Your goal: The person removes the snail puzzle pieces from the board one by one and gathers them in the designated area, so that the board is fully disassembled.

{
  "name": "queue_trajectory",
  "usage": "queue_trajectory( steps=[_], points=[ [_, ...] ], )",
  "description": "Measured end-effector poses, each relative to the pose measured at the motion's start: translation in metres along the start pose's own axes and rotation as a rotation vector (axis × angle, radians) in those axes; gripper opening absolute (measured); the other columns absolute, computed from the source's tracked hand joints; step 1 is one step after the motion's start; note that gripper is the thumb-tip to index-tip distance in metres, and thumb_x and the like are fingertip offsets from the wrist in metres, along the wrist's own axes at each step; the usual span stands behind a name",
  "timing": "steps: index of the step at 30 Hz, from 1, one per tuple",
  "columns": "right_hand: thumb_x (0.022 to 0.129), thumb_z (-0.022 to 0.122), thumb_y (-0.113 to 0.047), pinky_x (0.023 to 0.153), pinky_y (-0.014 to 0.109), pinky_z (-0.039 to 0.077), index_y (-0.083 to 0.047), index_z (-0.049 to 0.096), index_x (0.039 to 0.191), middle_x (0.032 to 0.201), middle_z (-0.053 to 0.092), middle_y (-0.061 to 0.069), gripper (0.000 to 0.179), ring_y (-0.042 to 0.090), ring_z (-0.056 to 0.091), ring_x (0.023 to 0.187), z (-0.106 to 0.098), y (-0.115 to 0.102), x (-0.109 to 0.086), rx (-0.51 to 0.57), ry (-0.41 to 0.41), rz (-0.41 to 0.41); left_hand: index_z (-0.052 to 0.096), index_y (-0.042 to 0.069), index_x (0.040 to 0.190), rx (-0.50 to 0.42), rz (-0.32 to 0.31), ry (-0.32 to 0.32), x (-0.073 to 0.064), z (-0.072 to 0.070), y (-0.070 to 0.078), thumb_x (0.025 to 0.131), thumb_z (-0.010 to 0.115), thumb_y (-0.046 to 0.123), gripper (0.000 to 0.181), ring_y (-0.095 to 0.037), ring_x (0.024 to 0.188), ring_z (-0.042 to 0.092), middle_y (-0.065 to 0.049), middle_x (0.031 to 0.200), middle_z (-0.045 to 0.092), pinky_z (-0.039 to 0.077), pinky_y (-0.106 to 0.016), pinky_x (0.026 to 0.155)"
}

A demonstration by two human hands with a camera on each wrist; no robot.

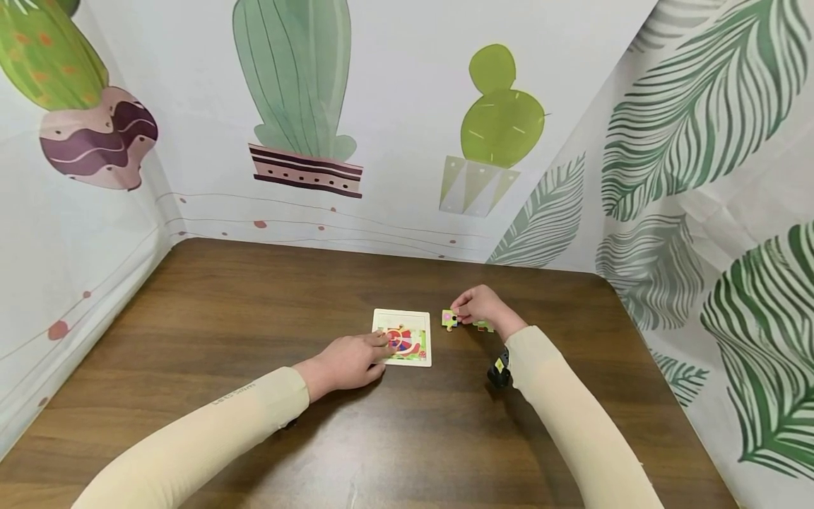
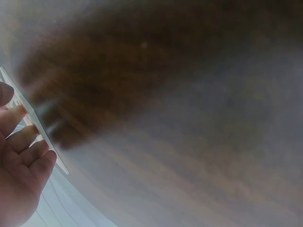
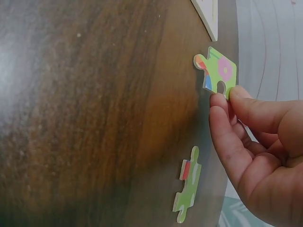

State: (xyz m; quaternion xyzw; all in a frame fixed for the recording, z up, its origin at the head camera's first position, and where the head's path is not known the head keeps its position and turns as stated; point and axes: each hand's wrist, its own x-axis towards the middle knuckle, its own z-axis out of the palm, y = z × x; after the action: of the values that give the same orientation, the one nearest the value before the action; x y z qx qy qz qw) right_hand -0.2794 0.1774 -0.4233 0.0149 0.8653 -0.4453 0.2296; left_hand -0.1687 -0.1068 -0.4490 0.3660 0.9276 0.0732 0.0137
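A white puzzle frame (image 1: 403, 313) lies on the table, its lower part filled with a red and green picture. My left hand (image 1: 351, 359) rests on the frame's left side with its fingers extended over the picture. To the right of the frame, my right hand (image 1: 481, 305) pinches a green puzzle piece (image 3: 220, 71) with a pink flower between thumb and fingertips. Another green puzzle piece (image 3: 189, 184) lies on the table near that hand; in the head view the hand partly covers it.
The brown wooden table (image 1: 267, 297) meets a cloth backdrop (image 1: 407, 141) printed with cacti and leaves at the back and sides. A black wrist camera (image 1: 499, 370) sits below the right wrist.
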Motion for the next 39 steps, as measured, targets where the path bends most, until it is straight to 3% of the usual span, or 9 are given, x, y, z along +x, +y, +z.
queue_trajectory(
  steps=[7, 14, 18, 27, 39],
  points=[
    [0.097, 0.063, 0.003, 0.074, 0.027, 0.062, 0.017, 0.069, 0.112, 0.078, 0.071, 0.003, 0.022, 0.006, 0.062, 0.066, 0.000, 0.000, 0.000, -0.020, -0.003, -0.004, 0.069, 0.011, 0.134, -0.003, 0.003, 0.006, -0.001, 0.000, 0.000, 0.098, 0.062, 0.023, 0.039, -0.030, 0.134, 0.062, -0.014, 0.144, 0.064, 0.055, -0.043, 0.105],
    [0.095, 0.066, 0.002, 0.077, 0.031, 0.063, 0.014, 0.073, 0.107, 0.086, 0.076, 0.013, 0.019, 0.009, 0.064, 0.067, -0.001, 0.006, 0.007, -0.077, 0.018, -0.016, 0.070, 0.011, 0.134, 0.003, 0.003, 0.002, 0.000, -0.001, 0.000, 0.097, 0.063, 0.023, 0.039, -0.030, 0.134, 0.063, -0.014, 0.143, 0.065, 0.054, -0.043, 0.106],
    [0.093, 0.070, -0.001, 0.072, 0.030, 0.063, 0.007, 0.077, 0.098, 0.082, 0.076, 0.012, 0.013, 0.012, 0.065, 0.067, -0.002, 0.015, 0.016, -0.115, 0.019, -0.058, 0.069, 0.011, 0.134, 0.003, -0.001, -0.004, 0.000, -0.001, 0.000, 0.097, 0.063, 0.023, 0.039, -0.030, 0.134, 0.062, -0.014, 0.144, 0.064, 0.054, -0.043, 0.106],
    [0.095, 0.066, -0.003, 0.058, 0.017, 0.051, 0.008, 0.077, 0.103, 0.072, 0.067, 0.001, 0.017, 0.007, 0.056, 0.062, 0.003, 0.007, 0.009, -0.257, 0.087, -0.045, 0.069, 0.011, 0.134, 0.001, 0.000, -0.005, 0.000, -0.002, 0.000, 0.097, 0.063, 0.023, 0.039, -0.030, 0.135, 0.062, -0.014, 0.144, 0.064, 0.054, -0.043, 0.107],
    [0.096, 0.066, -0.006, 0.059, 0.018, 0.051, 0.005, 0.078, 0.099, 0.071, 0.063, 0.001, 0.016, 0.008, 0.056, 0.063, 0.006, 0.006, 0.010, -0.347, 0.091, -0.073, 0.069, 0.011, 0.134, 0.000, 0.006, 0.002, -0.001, -0.003, 0.000, 0.097, 0.063, 0.023, 0.039, -0.029, 0.134, 0.062, -0.014, 0.144, 0.064, 0.055, -0.043, 0.106]
  ],
)
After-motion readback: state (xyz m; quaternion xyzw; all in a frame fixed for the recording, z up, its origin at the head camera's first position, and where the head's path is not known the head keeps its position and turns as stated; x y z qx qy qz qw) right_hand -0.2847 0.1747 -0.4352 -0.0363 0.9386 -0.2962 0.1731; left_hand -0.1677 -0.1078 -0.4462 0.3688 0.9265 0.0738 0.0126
